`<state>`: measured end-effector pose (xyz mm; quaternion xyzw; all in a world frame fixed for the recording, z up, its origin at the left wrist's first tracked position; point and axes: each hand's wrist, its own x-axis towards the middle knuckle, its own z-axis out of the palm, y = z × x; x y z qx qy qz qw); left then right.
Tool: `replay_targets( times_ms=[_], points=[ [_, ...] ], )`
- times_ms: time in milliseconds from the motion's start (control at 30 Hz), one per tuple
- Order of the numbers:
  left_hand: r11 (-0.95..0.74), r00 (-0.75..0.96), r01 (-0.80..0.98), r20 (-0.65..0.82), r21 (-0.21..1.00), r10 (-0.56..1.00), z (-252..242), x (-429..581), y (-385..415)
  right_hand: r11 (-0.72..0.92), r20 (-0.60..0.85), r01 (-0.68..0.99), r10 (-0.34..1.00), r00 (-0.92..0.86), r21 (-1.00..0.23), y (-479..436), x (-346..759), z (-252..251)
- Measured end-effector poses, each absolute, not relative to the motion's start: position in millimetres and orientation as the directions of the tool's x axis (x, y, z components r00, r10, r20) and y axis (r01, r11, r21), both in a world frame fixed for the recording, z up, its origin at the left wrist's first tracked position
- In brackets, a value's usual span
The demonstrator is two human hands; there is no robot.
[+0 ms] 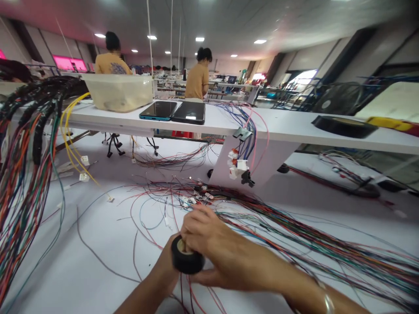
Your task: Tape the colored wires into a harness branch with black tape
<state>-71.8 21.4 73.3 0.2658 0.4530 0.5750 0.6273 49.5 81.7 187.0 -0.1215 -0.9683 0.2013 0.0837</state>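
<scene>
My right hand (216,244) is closed on a roll of black tape (188,261), with fingers at its pale core and the thumb under its edge. Directly behind the roll is my left hand (167,264), its fingers hidden by the roll and my right hand. Thin red and dark wires (193,296) come out below the two hands; whether the left fingers grip them cannot be seen. Just beyond my fingertips lie small white connectors (188,200) on wire ends. A thick bundle of coloured wires (281,218) stretches from there to the right across the white table (108,279).
Taped wire harnesses (36,126) hang at the left. A raised shelf (216,126) carries a plastic bin (118,93), two phones (157,110), a large black tape roll (343,125) and hanging wires with connectors (242,165). Two people (196,80) in yellow tops are farther back.
</scene>
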Motion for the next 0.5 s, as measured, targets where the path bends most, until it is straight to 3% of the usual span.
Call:
replay_targets(
  times_ms=[67, 133, 233, 300, 400, 500],
  points=[
    [0.162, -0.041, -0.558, -0.221, 0.814, 0.974, 79, -78, 22, 0.907, 0.252, 0.318, 0.387, -0.887, -0.275, 67, 53, 167],
    [0.133, 0.004, -0.654, -0.173, 0.745, 0.985, 82, -88, 20, 0.895, 0.373, 0.359, 0.438, -0.818, -0.264, 62, 60, 144],
    [0.074, -0.019, -0.756, -0.135, 0.651, 0.991, 83, -99, 13, 0.848, 0.435, 0.352, 0.512, -0.741, -0.397, 68, 68, 118],
    [0.026, -0.112, -0.733, -0.159, 0.679, 0.981, 84, -103, 6, 0.8, 0.449, 0.258, 0.535, -0.716, -0.541, 73, 66, 108],
    [-0.091, -0.323, -0.475, -0.077, 0.875, 0.943, 86, -109, -8, 0.586, 0.415, 0.04, 0.618, -0.668, -0.809, 78, 50, 98],
    [-0.286, -0.392, 0.019, 0.271, 0.958, 0.879, 97, -124, -19, 0.157, 0.215, -0.147, 0.701, -0.68, -0.977, 78, 19, 91]
  ],
)
